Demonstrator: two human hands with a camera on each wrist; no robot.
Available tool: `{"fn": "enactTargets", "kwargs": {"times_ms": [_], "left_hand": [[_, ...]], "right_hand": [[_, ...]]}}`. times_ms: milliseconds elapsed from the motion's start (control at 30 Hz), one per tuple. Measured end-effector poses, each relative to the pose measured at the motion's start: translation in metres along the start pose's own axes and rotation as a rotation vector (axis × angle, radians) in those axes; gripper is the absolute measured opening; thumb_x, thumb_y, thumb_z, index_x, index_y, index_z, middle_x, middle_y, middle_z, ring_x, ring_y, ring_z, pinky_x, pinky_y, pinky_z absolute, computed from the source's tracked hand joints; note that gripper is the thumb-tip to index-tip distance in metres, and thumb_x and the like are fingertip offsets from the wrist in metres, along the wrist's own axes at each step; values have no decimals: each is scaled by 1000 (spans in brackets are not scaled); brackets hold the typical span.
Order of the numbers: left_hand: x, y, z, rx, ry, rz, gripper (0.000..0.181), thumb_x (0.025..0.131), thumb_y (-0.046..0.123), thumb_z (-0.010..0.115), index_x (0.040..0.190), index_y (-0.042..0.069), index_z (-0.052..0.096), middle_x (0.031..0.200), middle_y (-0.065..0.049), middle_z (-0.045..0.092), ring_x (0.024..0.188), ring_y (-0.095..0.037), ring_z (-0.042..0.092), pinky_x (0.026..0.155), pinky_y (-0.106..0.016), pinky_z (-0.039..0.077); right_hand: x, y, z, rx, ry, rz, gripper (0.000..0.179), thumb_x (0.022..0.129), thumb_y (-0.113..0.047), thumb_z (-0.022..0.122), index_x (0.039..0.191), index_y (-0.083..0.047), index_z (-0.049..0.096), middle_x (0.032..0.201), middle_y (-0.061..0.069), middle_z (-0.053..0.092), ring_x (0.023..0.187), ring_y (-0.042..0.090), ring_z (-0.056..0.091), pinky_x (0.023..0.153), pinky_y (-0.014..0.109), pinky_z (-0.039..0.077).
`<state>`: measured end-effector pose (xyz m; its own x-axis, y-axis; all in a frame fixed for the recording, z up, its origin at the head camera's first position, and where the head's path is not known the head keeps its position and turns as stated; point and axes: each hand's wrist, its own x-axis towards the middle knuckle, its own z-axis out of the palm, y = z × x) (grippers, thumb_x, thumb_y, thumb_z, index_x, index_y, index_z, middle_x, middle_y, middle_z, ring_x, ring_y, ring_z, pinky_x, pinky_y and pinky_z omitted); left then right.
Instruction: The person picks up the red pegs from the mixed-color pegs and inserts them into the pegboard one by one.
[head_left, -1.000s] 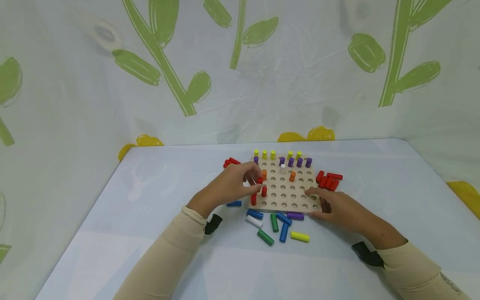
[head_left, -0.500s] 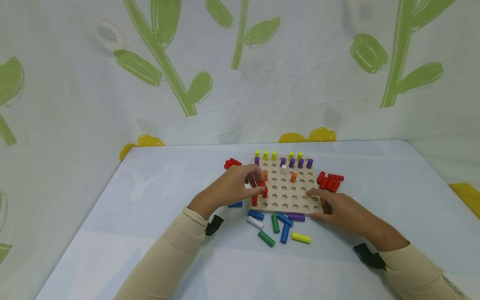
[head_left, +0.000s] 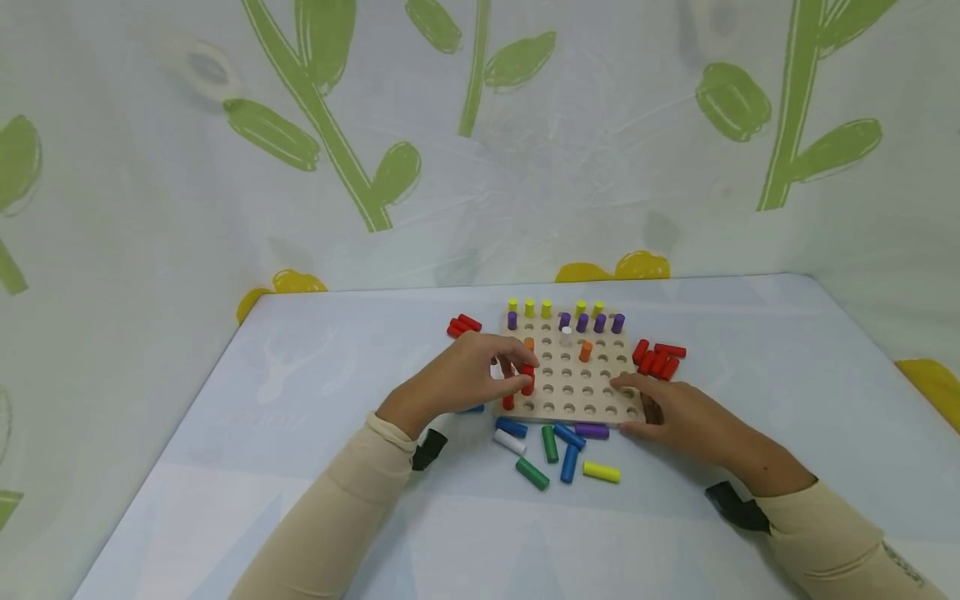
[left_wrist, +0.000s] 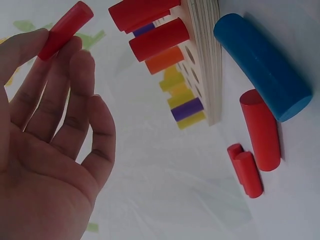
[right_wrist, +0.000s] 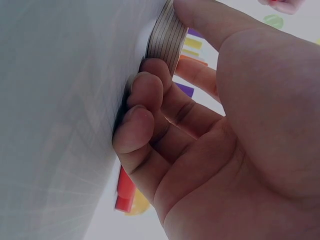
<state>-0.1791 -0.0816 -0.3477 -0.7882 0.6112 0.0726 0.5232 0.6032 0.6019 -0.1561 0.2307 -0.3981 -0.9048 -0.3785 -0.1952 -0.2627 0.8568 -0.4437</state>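
Observation:
A red peg is pinched between the thumb and fingertips of my left hand, above the left side of the wooden pegboard. Two upright red pegs stand in the board close to this hand; in the left wrist view one inserted red peg shows apart from the held one. My right hand grips the board's near right corner. In the right wrist view its thumb is at the layered board edge, with the other fingers curled beside it. The held peg's lower end is hard to separate from the peg below in the head view.
Yellow pegs and purple pegs line the far rows, with a white peg and orange pegs nearer. Loose red pegs lie on both sides. Blue, green, white, purple and yellow pegs lie in front.
My left hand has moved slightly right with the red peg, from near the board's left edge to above an inserted red peg. My right hand stays at the corner.

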Motion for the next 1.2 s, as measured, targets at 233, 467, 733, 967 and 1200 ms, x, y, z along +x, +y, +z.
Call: {"fn": "enactTargets", "kwargs": {"times_ms": [233, 467, 733, 967, 1200], "left_hand": [[1, 2, 2, 75, -54, -55, 23, 91, 26, 74, 114, 20, 72, 92, 11, 70, 86, -7, 61, 72, -18, 53], [1, 3, 3, 145, -43, -40, 23, 90, 28, 76, 111, 19, 73, 91, 12, 68, 85, -7, 59, 72, -18, 52], [2, 1, 7, 151, -48, -29, 23, 89, 27, 77, 111, 19, 73, 91, 12, 69, 84, -7, 59, 71, -16, 52], [4, 1, 12, 132, -78, -64, 25, 89, 28, 78, 112, 20, 73, 90, 12, 69, 83, -9, 60, 71, -17, 53], [4, 1, 14, 119, -107, -76, 22, 88, 26, 78, 109, 21, 74, 87, 13, 67, 81, -10, 60, 70, -19, 52]], "right_hand": [[1, 0, 0, -6, -4, 2, 69, 83, -39, 80, 143, -21, 53, 71, 0, 47, 71, 14, 47, 56, 23, 40], [1, -1, 0, -5, -7, 7, 69, 83, -38, 81, 143, -20, 52, 71, 0, 48, 71, 14, 48, 56, 22, 41], [0, -2, -1, -6, -5, 6, 70, 83, -38, 81, 143, -20, 52, 71, 0, 48, 71, 14, 47, 56, 23, 40], [-1, -1, -1, -8, -4, -3, 69, 83, -37, 81, 143, -19, 52, 71, 0, 48, 71, 13, 48, 56, 22, 41], [-1, -1, -1, -5, -2, -10, 68, 83, -36, 81, 143, -19, 53, 70, -1, 48, 70, 13, 48, 56, 22, 40]]}}
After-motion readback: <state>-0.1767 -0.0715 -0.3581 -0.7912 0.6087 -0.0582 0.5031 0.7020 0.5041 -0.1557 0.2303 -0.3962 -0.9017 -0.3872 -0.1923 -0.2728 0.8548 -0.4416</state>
